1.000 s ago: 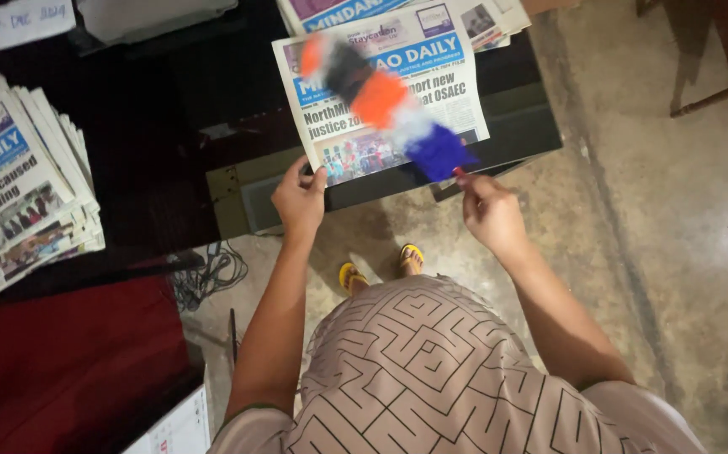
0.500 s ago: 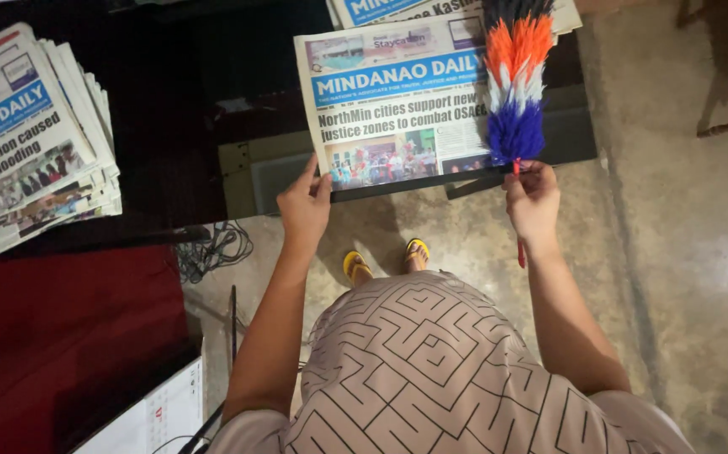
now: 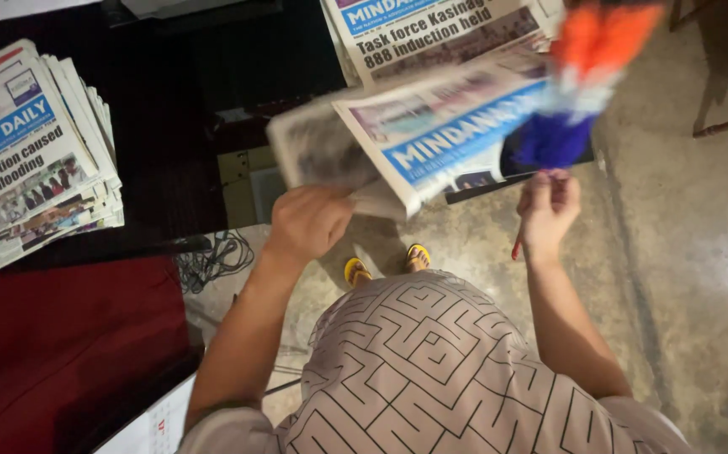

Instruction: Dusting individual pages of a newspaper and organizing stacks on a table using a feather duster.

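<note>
Bare concrete floor (image 3: 675, 252) below; left hand (image 3: 309, 220) gripped a lifted newspaper (image 3: 414, 139) that risked slipping as right hand (image 3: 549, 206), closed on a feather duster (image 3: 578, 84), swept close

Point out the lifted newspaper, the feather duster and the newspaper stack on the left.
lifted newspaper (image 3: 431, 139), head view: middle of its front page.
feather duster (image 3: 578, 80), head view: white band between the orange and blue feathers.
newspaper stack (image 3: 27, 160), head view: front page of the top copy.
</note>
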